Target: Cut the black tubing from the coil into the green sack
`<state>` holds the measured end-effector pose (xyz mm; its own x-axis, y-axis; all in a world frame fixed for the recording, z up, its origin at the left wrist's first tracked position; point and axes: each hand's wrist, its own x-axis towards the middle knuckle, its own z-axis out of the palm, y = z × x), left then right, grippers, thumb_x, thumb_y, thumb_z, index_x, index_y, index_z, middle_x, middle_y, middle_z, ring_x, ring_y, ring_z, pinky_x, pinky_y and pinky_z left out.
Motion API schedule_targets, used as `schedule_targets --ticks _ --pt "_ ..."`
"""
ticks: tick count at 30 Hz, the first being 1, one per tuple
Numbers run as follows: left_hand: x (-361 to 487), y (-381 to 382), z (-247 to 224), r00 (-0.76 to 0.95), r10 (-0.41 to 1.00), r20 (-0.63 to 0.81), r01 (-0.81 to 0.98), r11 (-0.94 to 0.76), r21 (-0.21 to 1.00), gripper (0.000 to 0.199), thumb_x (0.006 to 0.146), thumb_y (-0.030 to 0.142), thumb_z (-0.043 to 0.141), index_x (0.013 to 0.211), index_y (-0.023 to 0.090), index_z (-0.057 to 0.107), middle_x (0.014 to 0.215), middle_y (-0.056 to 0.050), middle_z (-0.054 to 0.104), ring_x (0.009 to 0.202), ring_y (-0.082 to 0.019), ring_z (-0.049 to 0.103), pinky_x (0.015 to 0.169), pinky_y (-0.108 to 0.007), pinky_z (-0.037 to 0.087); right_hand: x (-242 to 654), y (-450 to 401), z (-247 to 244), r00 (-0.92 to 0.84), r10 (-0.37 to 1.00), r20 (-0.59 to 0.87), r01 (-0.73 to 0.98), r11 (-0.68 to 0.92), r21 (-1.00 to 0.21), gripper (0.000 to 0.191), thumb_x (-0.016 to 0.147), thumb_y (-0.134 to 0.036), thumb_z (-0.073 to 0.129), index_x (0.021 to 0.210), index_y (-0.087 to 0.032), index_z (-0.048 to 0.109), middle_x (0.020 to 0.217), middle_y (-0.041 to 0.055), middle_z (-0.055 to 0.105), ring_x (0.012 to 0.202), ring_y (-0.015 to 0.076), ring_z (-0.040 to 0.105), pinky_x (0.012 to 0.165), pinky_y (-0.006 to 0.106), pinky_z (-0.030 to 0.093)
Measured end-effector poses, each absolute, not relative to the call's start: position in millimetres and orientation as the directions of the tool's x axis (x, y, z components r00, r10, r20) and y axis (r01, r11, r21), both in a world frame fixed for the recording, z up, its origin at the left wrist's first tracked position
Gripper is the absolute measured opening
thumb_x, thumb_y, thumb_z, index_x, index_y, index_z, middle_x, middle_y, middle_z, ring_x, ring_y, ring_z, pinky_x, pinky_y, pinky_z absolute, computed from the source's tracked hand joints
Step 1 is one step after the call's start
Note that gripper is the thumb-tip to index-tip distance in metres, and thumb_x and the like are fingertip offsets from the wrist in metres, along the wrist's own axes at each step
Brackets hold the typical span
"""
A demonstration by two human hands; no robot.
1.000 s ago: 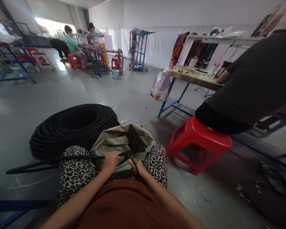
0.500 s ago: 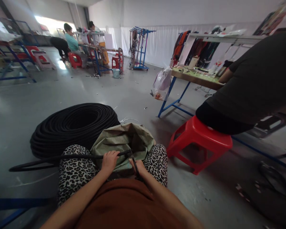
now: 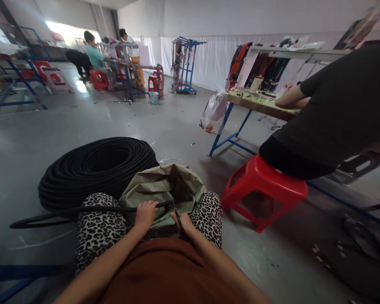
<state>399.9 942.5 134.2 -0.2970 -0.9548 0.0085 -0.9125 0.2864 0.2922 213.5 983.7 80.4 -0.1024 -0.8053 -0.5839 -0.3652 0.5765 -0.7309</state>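
Note:
Closed around a thick black cord (image 3: 104,209) is my left hand (image 3: 146,215), close to the cord's right end. The cord runs left across my knee, loops, and goes back toward a large black coil (image 3: 98,169) on the floor. My right hand (image 3: 184,223) grips dark-handled scissors (image 3: 178,217). Their blades meet the cord near its end; whether they are closed on it is too small to tell. Beneath both hands a greenish woven sack (image 3: 145,181) stands open-mouthed between my knees. What lies inside it is in shadow.
To the right a person in dark clothing (image 3: 338,105) sits on a red plastic stool (image 3: 266,181) at a blue-legged worktable (image 3: 262,105). A plastic bag (image 3: 215,110) hangs off that table. Other people sit farther back, near a blue rack (image 3: 188,63).
Both hands stay almost where they were, with the scissors at the cord's end. The seated person's forearm on the right has moved further left over the table.

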Motion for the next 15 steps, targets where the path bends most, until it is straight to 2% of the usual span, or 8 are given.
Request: schedule_targets --ticks 7,15 --pt "399.1 941.2 132.6 -0.298 -0.954 -0.013 -0.920 0.284 0.271 0.032 0.088 0.024 0.047 0.113 0.023 0.066 0.113 -0.007 0.069 0.102 -0.024 0.059 0.084 -0.037 0.040 214.2 983.0 84.5 -0.179 -0.805 -0.565 -0.472 0.574 -0.669 0.035 0.086 -0.044 0.061 0.068 -0.014 0.069 0.053 0.0067 0.059 0.072 0.0234 0.068 0.055 0.023 0.044" --pt "399.4 941.3 132.1 -0.281 -0.960 0.000 -0.916 0.268 0.297 0.031 0.087 0.024 0.048 0.113 0.024 0.067 0.112 -0.007 0.070 0.101 -0.022 0.060 0.084 -0.036 0.040 212.5 980.5 65.0 -0.174 -0.778 -0.603 -0.455 0.607 -0.651 0.047 0.088 -0.050 0.054 0.056 -0.016 0.059 0.047 0.0041 0.052 0.050 0.0176 0.059 0.047 0.023 0.043"
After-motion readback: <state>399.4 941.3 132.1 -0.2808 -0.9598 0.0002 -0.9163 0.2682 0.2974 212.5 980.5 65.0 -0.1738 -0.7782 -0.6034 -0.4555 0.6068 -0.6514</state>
